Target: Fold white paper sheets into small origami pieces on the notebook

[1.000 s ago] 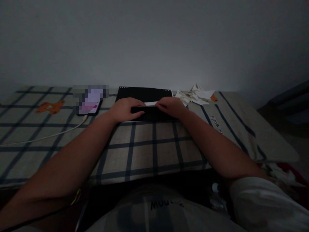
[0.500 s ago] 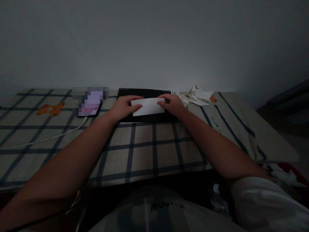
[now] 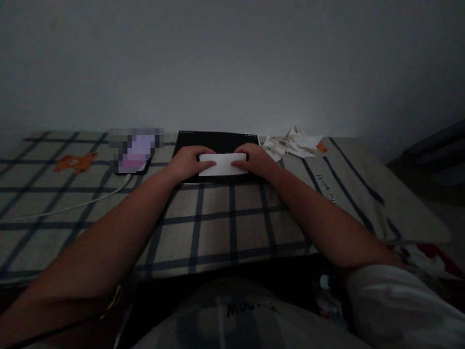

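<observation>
Both hands, left hand (image 3: 187, 164) and right hand (image 3: 256, 161), pinch white paper (image 3: 222, 165) ends between them; it looks narrower than half a second ago. Cloth right of them reads "world" (image 3: 325, 182).

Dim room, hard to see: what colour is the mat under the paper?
Black mat, head view.

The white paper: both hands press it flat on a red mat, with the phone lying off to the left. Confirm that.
Not quite. In the head view the mat is black, not red. Otherwise correct: the left hand and right hand press the white paper onto it, with the phone to the left.
</observation>
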{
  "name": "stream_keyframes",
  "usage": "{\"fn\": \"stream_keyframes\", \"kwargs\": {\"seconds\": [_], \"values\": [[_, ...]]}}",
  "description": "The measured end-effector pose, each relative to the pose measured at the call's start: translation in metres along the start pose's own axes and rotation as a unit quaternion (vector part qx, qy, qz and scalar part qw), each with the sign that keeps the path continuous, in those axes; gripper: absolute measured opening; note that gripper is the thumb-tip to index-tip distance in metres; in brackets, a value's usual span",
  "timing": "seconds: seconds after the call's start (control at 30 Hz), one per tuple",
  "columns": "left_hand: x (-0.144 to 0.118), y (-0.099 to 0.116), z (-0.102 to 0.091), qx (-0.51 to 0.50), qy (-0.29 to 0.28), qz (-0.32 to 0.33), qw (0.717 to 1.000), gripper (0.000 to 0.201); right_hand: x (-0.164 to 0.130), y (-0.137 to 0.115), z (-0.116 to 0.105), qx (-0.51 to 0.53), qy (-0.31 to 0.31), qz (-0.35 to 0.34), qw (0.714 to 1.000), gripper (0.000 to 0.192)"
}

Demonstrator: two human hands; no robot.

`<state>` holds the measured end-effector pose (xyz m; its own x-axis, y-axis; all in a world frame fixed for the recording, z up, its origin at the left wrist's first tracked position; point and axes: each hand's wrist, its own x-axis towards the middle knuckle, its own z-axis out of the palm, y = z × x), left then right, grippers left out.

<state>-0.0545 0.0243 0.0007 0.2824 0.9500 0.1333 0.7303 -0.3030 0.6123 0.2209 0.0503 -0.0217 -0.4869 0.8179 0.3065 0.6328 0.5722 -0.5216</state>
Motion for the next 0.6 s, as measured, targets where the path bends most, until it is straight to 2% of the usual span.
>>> {"fn": "stream_keyframes", "kwargs": {"seconds": [0.17,0.27,0.43,0.6], "values": [[0.001,-0.002,0.0,0.014,-0.003,0.02,1.0,0.043,0.001,0.004,0.001,-0.018,-0.008,-0.008,1.0,0.028],[0.003,-0.006,-0.002,0.046,0.008,0.073,0.996,0.038,0.001,0.005,-0.001,-0.033,-0.001,-0.036,0.999,0.024],[0.004,-0.003,-0.005,0.151,0.028,0.166,0.974,0.026,0.0,0.002,-0.007,-0.091,0.013,-0.099,0.991,0.019],[0.002,0.0,-0.007,0.204,-0.021,0.194,0.959,0.031,-0.003,0.001,-0.012,-0.121,-0.028,-0.118,0.985,0.024]]}}
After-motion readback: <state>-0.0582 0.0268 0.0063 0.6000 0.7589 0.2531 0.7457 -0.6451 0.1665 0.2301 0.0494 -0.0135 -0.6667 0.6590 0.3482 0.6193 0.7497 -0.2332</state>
